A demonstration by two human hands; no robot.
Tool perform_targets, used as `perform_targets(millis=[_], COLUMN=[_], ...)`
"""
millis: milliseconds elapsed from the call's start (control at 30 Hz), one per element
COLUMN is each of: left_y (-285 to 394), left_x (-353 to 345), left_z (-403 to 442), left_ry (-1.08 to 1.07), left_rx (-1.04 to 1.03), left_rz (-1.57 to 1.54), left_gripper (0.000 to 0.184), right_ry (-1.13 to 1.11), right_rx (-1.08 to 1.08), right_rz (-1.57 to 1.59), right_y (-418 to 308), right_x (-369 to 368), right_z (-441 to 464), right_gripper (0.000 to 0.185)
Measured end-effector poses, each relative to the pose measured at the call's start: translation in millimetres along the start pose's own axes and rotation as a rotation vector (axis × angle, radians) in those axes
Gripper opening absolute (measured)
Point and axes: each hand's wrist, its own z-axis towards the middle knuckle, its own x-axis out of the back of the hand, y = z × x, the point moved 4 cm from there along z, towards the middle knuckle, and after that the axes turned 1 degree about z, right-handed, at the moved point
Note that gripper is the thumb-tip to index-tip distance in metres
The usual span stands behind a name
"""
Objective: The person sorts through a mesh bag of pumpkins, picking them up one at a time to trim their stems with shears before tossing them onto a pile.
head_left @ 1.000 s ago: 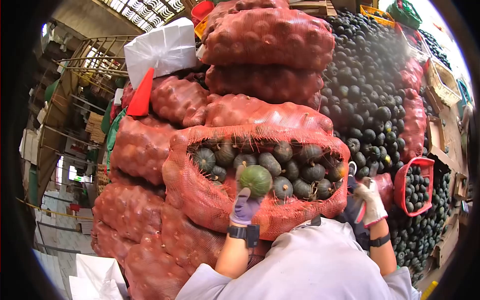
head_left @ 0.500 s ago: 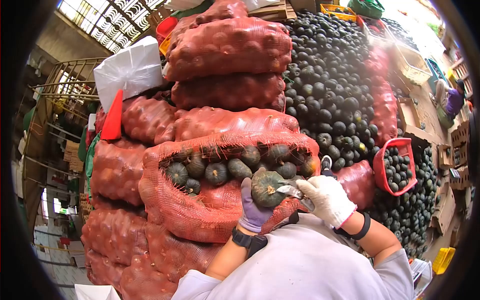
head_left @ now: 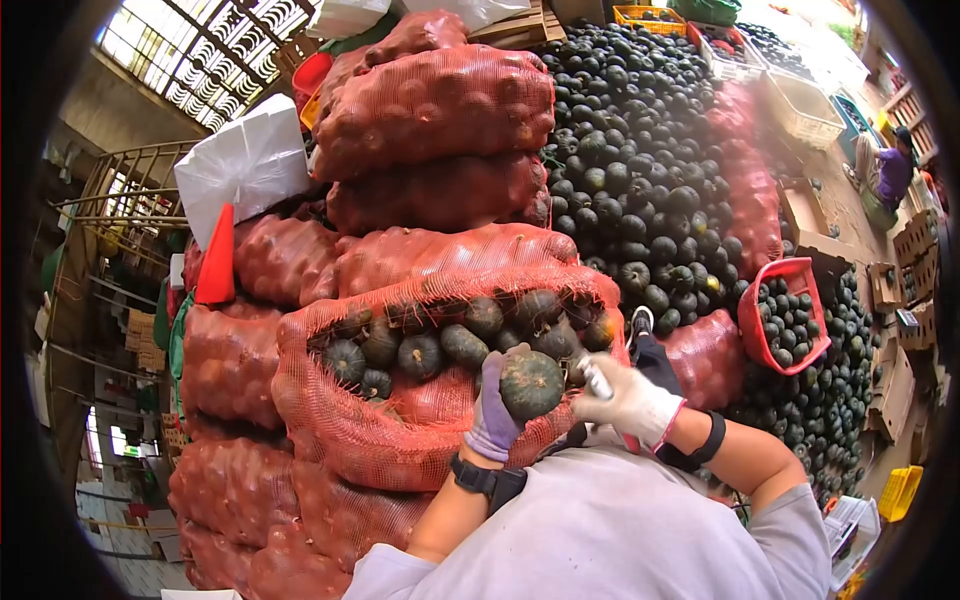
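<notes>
My left hand [head_left: 489,418], in a purple glove, is closed around a round dark green pumpkin [head_left: 532,387] and holds it above the front edge of an open red mesh sack [head_left: 345,435]. My right hand [head_left: 642,402], in a white glove, grips pruning shears [head_left: 597,379] just right of the pumpkin, apart from it. The shears are partly hidden by the fingers and look blurred. Inside the sack opening lie several more green pumpkins [head_left: 420,357], one with an orange patch near the right end.
Full red mesh sacks [head_left: 440,105] are stacked behind and to the left. A large heap of pumpkins [head_left: 640,170] spreads at the right, beside a red basket [head_left: 748,320]. A red cone [head_left: 216,262] stands at left. Another person [head_left: 885,180] is at far right.
The pumpkin has turned in my left hand, so the stem end facing the shears no longer shows. My right hand has drawn the shears slightly away from it. The camera view has shifted a little.
</notes>
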Motion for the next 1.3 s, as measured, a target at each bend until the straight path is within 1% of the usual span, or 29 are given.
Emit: perform_targets(millis=[67,133,200,267,300,333,367,467,500,533,567,600,633,700,733,767,800,833,867,900,933,967,1000,1033,1067,1133,1200,1233,1300], left_y=[4.2,8.4,9.5,7.2,4.0,1.2,-5.0,-13.1,-28.3,-39.6,-40.9,-40.1,-40.0,-37.2,-28.6,-22.2,-12.5,1.4,17.9,30.4,39.5,55.7,64.2,74.4,85.9,107.1,123.5,129.1,149.5], left_x=[-5.5,-8.6,-12.3,-21.1,-28.2,-35.5,-40.6,-62.5,-54.8,-51.1,-56.0,-63.1,-74.4,-66.5,-56.7,-44.6,-16.9,6.4,20.4,55.9,101.8,113.2,198.7,235.5,283.4,352.1,456.9,443.7,372.1], left_z=[-4.3,-4.8,-2.3,-0.8,0.8,1.3,4.9,20.5,40.6,46.1,47.6,50.1,51.2,61.5,65.9,74.5,81.4,82.0,80.7,88.4,92.5,77.8,95.7,88.9,85.0,66.4,53.9,40.0,-0.2], left_ry=[0.018,0.034,0.006,-0.047,-0.086,-0.161,-0.242,-0.497,-0.427,-0.45,-0.463,-0.464,-0.367,-0.298,-0.235,-0.235,-0.173,0.076,0.036,-0.037,-0.078,0.426,0.128,0.321,0.311,0.65,0.588,0.653,0.78], left_rx=[-0.013,-0.074,-0.108,-0.083,-0.064,-0.086,-0.141,-0.232,0.035,0.153,0.267,0.376,0.451,0.348,0.311,0.335,0.283,0.163,0.122,0.061,-0.029,-0.105,-0.088,-0.158,-0.184,-0.442,-0.429,-0.5,-0.641], left_rz=[0.019,0.181,0.289,0.27,0.258,0.267,0.439,0.942,0.681,0.637,0.601,0.567,0.353,0.108,0.021,-0.125,-0.164,0.002,-0.087,-0.109,-0.196,-0.198,-0.257,-0.339,-0.308,-0.506,-0.514,-0.467,-0.369], left_gripper=[0.059,0.062,0.063,0.064,0.064,0.057,0.054,0.049,0.049,0.053,0.057,0.063,0.065,0.061,0.058,0.037,0.03,0.027,0.026,0.027,0.025,0.021,0.019,0.017,0.018,0.021,0.023,0.023,0.023], right_ry=[0.222,0.162,0.163,0.108,0.094,0.1,0.108,-0.005,-0.052,-0.116,-0.09,-0.141,-0.051,0.273,0.51,0.808,1.104,1.15,1.194,1.241,1.154,1.06,0.965,0.842,0.723,0.551,0.411,0.438,0.495], right_rx=[0.104,0.009,0.095,0.131,0.19,0.145,0.12,0.107,0.049,-0.004,0.072,0.059,0.078,0.03,-0.036,-0.023,-0.008,0.036,0.08,0.138,0.026,-0.06,-0.136,-0.143,-0.09,-0.051,0.016,-0.002,-0.038], right_rz=[0.203,0.145,0.178,0.36,0.591,0.577,0.573,0.956,1.042,1.13,1.201,1.254,1.349,1.543,1.624,1.63,1.611,1.601,1.593,1.594,1.429,1.452,1.47,1.399,1.387,1.363,1.367,1.352,1.32], right_y=[22.7,33.9,38.5,34.5,40.1,47.1,41.8,63.2,81.0,95.1,107.2,118.7,135.9,175.8,196.3,222.0,255.8,308.3,354.6,368.3,330.4,283.3,251.7,247.3,251.5,225.7,226.0,225.2,222.7], right_x=[11.5,21.9,16.8,9.4,0.7,1.2,5.3,11.7,16.8,18.7,24.1,33.8,51.2,83.3,101.8,126.4,148.2,162.0,172.1,181.8,180.4,167.1,156.3,144.7,132.8,109.0,86.6,77.3,65.3], right_z=[13.2,18.3,16.2,12.3,20.8,23.4,21.6,22.6,21.6,20.9,16.4,10.9,-0.5,-23.6,-30.9,-30.5,-27.0,-26.9,-25.1,-17.1,-18.4,-19.1,-13.2,-0.8,18.1,33.1,51.4,54.4,56.6], right_gripper=[0.064,0.07,0.069,0.07,0.07,0.069,0.068,0.051,0.048,0.046,0.042,0.049,0.047,0.041,0.038,0.032,0.031,0.031,0.032,0.034,0.024,0.023,0.022,0.021,0.019,0.016,0.014,0.012,0.01])
